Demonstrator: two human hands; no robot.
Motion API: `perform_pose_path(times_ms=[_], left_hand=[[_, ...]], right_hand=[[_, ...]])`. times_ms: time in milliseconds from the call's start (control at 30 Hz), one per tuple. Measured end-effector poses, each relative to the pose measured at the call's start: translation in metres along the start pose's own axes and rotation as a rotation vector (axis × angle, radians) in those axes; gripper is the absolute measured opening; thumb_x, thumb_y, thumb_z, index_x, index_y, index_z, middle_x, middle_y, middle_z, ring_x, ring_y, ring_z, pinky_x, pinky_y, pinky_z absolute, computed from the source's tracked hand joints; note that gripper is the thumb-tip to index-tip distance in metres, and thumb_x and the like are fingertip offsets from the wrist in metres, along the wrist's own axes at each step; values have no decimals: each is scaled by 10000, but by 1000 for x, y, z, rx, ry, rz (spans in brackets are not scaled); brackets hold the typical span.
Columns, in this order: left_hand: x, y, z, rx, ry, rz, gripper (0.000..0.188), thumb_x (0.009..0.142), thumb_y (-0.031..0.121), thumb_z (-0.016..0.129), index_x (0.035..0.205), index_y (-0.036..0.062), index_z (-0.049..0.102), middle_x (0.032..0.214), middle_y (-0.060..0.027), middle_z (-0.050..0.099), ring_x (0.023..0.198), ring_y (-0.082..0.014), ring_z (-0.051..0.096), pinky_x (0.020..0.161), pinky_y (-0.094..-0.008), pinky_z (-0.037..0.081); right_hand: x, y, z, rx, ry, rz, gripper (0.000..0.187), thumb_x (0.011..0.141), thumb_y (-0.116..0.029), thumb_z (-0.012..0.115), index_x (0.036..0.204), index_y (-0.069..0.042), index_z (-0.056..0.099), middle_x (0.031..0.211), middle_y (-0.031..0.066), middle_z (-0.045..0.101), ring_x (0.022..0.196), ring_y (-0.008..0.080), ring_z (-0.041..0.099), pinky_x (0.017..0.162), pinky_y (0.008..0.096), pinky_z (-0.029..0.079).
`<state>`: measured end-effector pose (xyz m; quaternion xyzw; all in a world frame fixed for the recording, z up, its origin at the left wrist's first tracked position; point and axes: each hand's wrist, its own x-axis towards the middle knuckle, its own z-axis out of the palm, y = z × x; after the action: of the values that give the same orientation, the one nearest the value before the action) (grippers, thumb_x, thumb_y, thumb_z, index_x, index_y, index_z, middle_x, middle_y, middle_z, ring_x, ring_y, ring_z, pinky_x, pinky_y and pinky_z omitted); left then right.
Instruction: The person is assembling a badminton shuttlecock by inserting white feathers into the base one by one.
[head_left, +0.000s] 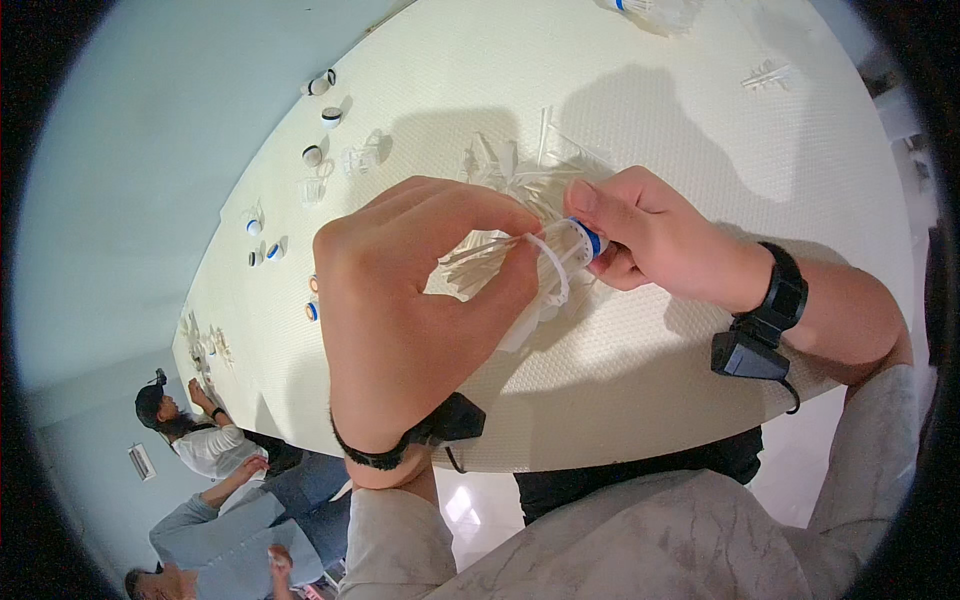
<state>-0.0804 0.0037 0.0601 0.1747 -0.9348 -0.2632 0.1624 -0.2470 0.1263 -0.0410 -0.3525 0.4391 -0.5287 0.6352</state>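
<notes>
My right hand grips a small round cap with a blue band and a white, dotted face turned toward my left hand. Close by, my left hand has thumb and forefinger pinched on a thin white plastic strip, which curves beside the cap. Clear strands run between the strip and the cap; whether they are joined there is hard to make out. Behind and under both hands lies a loose heap of white and clear plastic strips, partly covered by my fingers.
Several small round caps and clear pieces lie along the table's left side. A few strips are at the far right, and a clear bag sits at the far edge. Two people are at the lower left.
</notes>
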Motion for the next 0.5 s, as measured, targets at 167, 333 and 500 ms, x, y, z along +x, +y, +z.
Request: perform_pose_path(times_ms=[167,333,500], left_hand=[[-1,-1,6,-27,18,12,178,729,-65,749,886,13,783,899,-106,795,855,-182,771,786,-285,590],[0,-4,12,-23,80,38,138,717,-2,762,850,34,757,781,-120,742,679,-261,729,631,-308,556],[0,-6,14,-75,62,14,146,721,3,772,864,31,766,788,-123,749,681,-253,738,625,-298,556]], right_hand=[[0,0,1,71,20,25,618,1049,-597,535,721,-76,589,577,-49,399,480,53,293,449,258,213],[-1,-2,0,59,-19,14,614,1036,-604,557,719,-80,592,577,-55,391,485,52,298,453,253,217],[1,-1,1,51,-1,32,634,1005,-635,590,693,-83,579,571,-57,383,487,52,300,458,250,223]])
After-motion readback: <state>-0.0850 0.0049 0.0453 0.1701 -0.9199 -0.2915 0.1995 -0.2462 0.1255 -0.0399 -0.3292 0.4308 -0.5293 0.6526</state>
